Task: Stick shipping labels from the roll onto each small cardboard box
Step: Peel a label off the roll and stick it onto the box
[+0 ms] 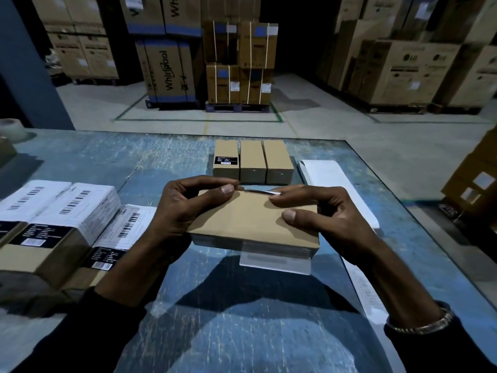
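Observation:
A small plain cardboard box [250, 224] is held just above the blue table [166, 162], tilted toward me. My left hand [185, 208] grips its left side, thumb on the top face near the far edge. My right hand [320, 214] holds the right side, and its fingers pinch a thin label strip [265, 191] at the far edge. Three plain boxes [252, 162] stand in a row behind. To the left lie three boxes bearing white barcode labels [80, 208].
A white backing sheet [328, 181] lies to the right of the row, and another white sheet [274, 261] lies under the held box. A tape roll [10, 129] sits at the far left. Large stacked cartons [236, 65] stand on pallets beyond the table.

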`<state>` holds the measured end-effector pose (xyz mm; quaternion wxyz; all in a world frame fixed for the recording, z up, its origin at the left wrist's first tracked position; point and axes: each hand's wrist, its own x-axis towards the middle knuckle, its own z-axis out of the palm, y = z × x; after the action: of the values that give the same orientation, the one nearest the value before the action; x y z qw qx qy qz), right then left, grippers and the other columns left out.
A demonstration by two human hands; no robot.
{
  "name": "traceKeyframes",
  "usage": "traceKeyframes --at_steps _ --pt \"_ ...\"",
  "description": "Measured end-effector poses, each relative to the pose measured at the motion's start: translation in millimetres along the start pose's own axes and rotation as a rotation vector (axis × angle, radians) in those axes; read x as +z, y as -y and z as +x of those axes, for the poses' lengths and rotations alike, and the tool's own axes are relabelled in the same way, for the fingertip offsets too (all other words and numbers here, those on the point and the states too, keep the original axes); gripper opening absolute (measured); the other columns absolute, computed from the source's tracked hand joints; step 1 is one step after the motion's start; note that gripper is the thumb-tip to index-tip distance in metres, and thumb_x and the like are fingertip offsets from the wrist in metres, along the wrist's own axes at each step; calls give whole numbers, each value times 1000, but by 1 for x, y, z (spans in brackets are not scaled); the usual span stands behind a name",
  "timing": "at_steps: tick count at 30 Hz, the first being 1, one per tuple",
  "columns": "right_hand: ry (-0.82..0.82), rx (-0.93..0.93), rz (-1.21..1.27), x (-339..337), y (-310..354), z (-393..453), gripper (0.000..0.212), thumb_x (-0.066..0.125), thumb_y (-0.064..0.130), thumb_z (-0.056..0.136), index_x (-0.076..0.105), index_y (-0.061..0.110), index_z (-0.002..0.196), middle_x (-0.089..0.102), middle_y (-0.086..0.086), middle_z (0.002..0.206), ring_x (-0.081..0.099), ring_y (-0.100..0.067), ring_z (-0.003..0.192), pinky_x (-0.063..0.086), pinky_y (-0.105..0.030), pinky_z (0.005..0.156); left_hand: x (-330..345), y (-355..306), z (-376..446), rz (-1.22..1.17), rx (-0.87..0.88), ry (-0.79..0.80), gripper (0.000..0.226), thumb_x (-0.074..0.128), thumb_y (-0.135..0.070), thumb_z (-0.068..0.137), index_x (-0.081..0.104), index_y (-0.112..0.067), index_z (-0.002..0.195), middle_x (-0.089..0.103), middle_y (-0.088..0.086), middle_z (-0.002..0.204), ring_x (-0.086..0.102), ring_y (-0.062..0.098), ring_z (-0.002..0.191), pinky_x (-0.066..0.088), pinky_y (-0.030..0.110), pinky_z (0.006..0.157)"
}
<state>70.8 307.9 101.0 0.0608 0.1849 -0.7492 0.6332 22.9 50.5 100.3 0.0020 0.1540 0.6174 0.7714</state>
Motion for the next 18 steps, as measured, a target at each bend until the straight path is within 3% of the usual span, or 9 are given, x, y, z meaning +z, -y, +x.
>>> traceKeyframes --at_steps 2,4,6,8,10,12,15,18 --pt "-17 -15 66 0 -1 -1 16 87 32 84 88 29 100 79 -2 122 65 -59 107 60 -49 83 0 -2 -1 7 27 -2 14 78 -12 80 87 -15 90 83 11 94 76 16 84 56 19 70" --pt "5 -56 202 -1 -1 -1 21 87 37 84 88 19 93 79 -13 121 73 -40 114 60 -49 89 0 -1 -2 29 78 -6 14 78 -9 82 86 -10 93 83 13 98 76 19 90 58 21 77" --pt "17 -47 452 -2 3 0 40 83 43 86 84 8 106 68 -25 138 64 -41 132 61 -47 95 1 -3 -4 66 134 -14 15 79 -9 82 84 -6 97 83 12 99 77 19 94 58 22 80" --pt "-84 34 630 -4 8 3 54 78 49 89 75 10 127 65 -25 144 59 -36 140 63 -38 92 0 -3 -5 134 191 -3 18 80 -9 82 83 -6 100 83 8 100 77 18 98 58 21 80" --pt "-193 134 573 -4 5 7 56 65 52 96 66 19 141 69 -16 140 62 -32 138 57 -50 105 0 -2 -7 213 236 31 19 82 -7 84 82 -4 102 83 6 103 77 22 103 60 25 83" --pt "-230 250 419 -1 2 9 54 62 54 97 65 24 141 74 -11 134 67 -32 130 49 -59 113 2 2 -8 286 297 57 19 84 -8 84 83 -4 102 83 5 103 77 25 104 62 32 87" --pt "-224 387 255 8 3 9 50 67 57 90 78 23 124 80 -3 118 75 -25 113 56 -44 101 6 4 -10 345 360 53 20 86 -10 82 83 -6 101 83 3 100 79 22 100 62 32 89" --pt "-198 386 211 9 4 8 41 76 47 88 82 15 115 79 -7 105 71 -18 94 50 -34 85 5 2 -11 344 354 58 19 86 -8 82 83 -6 101 83 2 101 79 22 101 63 33 89"
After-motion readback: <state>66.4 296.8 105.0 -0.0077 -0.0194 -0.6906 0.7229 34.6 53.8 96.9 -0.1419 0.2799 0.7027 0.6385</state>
